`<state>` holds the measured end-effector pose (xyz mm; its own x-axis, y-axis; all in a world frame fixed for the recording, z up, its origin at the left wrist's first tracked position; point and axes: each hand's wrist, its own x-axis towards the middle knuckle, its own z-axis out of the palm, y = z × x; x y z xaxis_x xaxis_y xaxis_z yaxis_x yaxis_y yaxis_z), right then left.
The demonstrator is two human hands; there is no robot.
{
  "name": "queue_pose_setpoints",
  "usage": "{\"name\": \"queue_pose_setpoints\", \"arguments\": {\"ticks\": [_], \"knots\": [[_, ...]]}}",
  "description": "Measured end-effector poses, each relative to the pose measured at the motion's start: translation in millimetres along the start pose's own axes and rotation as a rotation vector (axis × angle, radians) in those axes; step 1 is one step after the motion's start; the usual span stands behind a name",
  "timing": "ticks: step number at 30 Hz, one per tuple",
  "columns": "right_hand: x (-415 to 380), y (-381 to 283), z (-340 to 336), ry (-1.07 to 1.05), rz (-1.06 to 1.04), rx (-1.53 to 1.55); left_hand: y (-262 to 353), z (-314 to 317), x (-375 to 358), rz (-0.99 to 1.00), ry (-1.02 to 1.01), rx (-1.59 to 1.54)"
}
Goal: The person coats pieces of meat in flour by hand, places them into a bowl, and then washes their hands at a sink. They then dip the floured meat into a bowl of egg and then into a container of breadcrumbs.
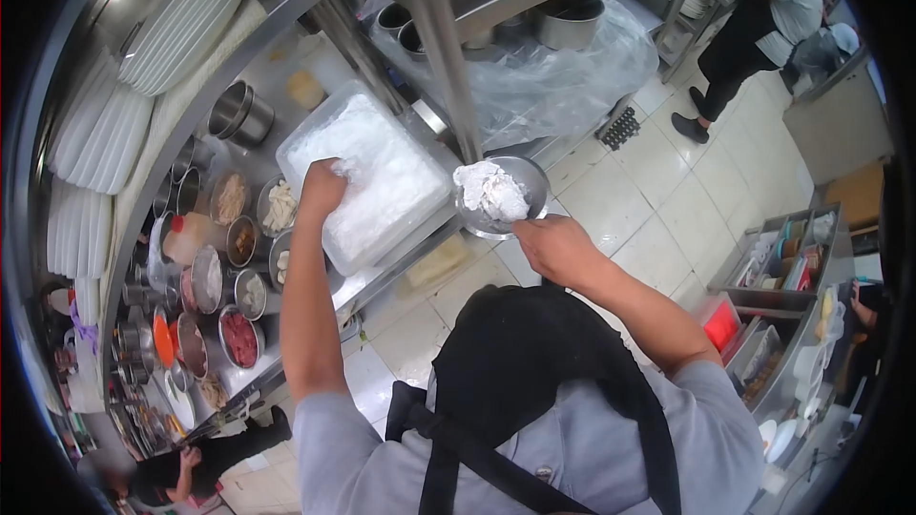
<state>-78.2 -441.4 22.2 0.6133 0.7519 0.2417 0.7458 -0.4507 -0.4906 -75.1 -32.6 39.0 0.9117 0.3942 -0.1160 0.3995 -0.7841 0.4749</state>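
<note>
A deep translucent plastic tub [420,221] full of white powder [382,205] stands on the steel counter. My left hand [324,188] reaches over its left side, fingers down at the powder. The fingertips are hidden, so whether they grip anything does not show. To the right of the tub, my right hand [556,250] is closed on the near rim of a round metal bowl [528,177], thumb at the edge. Lumpy pieces coated in white powder [492,193] lie heaped in that bowl, which is held beside the counter, over the tiled floor.
Metal containers of ingredients, among them red meat [239,339], line the counter at left. Stacked white plates [186,19] fill the shelf above. A steel post [441,48] rises behind the bowl, near plastic-covered pots [570,24]. One co-worker [763,24] stands upper right, another [191,463] lower left.
</note>
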Motion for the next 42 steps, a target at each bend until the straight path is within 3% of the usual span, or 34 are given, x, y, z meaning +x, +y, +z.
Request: {"name": "queue_pose_setpoints", "arguments": {"ticks": [2, 4, 5, 6, 8, 10, 11, 12, 14, 16, 18, 19, 21, 22, 23, 24, 25, 26, 27, 28, 29, 33, 34, 36, 39, 42], "knots": [[1, 0, 1, -0.011, -0.024, -0.005, 34, -7, -19, 0.208, -0.200, -0.419], [5, -5, 0, 0.023, -0.043, -0.078, 104, -21, -58, 0.345, -0.189, -0.249], [6, -7, 1, 0.023, -0.047, -0.078, 102, -7, -57, 0.501, -0.072, -0.165], [5, -8, 1, 0.022, -0.050, -0.082, 90, 9, -53, 0.506, -0.069, -0.166], [0, -5, 3, 0.035, -0.028, -0.108, 78, 41, -48, 0.420, -0.067, -0.007], [-11, 2, 11, 0.026, -0.006, -0.130, 80, 51, -70, 0.355, -0.397, -0.003], [-15, 4, 7, 0.047, -0.031, -0.125, 89, 61, -84, 0.214, -0.604, -0.426], [-18, 4, 5, 0.063, -0.061, -0.115, 89, 77, -95, 0.278, -0.619, -0.423], [-21, 7, 2, 0.088, -0.103, -0.071, 89, 108, -105, -0.114, -0.648, -0.840], [-17, 16, 1, 0.089, -0.088, -0.083, 117, 101, -116, -0.206, -0.598, -1.057], [-10, 13, -27, -0.165, -0.002, 0.105, 106, 126, -111, -0.121, -0.509, -0.996], [1, 14, -64, -0.123, -0.040, 0.239, 106, 136, -109, -0.060, -0.419, -0.928], [43, 53, -132, 0.181, -0.146, 0.372, 122, 131, -114, 0.037, -0.337, -0.761], [71, 54, -175, 0.305, 0.364, 0.402, 130, 130, -116, 0.119, -0.273, -0.585], [109, 92, -205, 0.643, 0.247, 0.193, 130, 136, -116, 0.139, -0.278, -0.575], [145, 120, -237, 0.839, 0.236, 0.091, 129, 144, -114, 0.133, -0.269, -0.580], [167, 127, -272, 0.706, 0.435, 0.473, 137, 154, -109, 0.136, -0.263, -0.587], [187, 147, -291, 0.660, 0.454, 0.555, 158, 149, -111, 0.107, -0.266, -0.587], [220, 188, -294, 0.545, 0.461, 0.865, 178, 144, -114, 0.074, -0.264, -0.590], [239, 177, -300, 0.661, 0.614, 1.092, 186, 152, -109, 0.101, -0.275, -0.578], [256, 188, -300, 0.609, 0.608, 1.208, 189, 157, -108, 0.086, -0.267, -0.553], [318, 260, -269, 0.357, 0.315, 1.275, 221, 190, -98, -0.013, -0.183, -0.607], [289, 220, -292, 0.403, 0.484, 1.478, 236, 194, -95, -0.011, -0.190, -0.605], [265, 219, -302, 0.420, 0.460, 1.504, 269, 199, -84, -0.070, -0.256, -0.726], [221, 238, -324, 0.414, 0.388, 1.558, 285, 239, -52, 0.009, -0.310, -0.868], [166, 277, -342, 0.418, 0.412, 1.523, 313, 264, -18, 0.137, -0.305, -0.643]]}}
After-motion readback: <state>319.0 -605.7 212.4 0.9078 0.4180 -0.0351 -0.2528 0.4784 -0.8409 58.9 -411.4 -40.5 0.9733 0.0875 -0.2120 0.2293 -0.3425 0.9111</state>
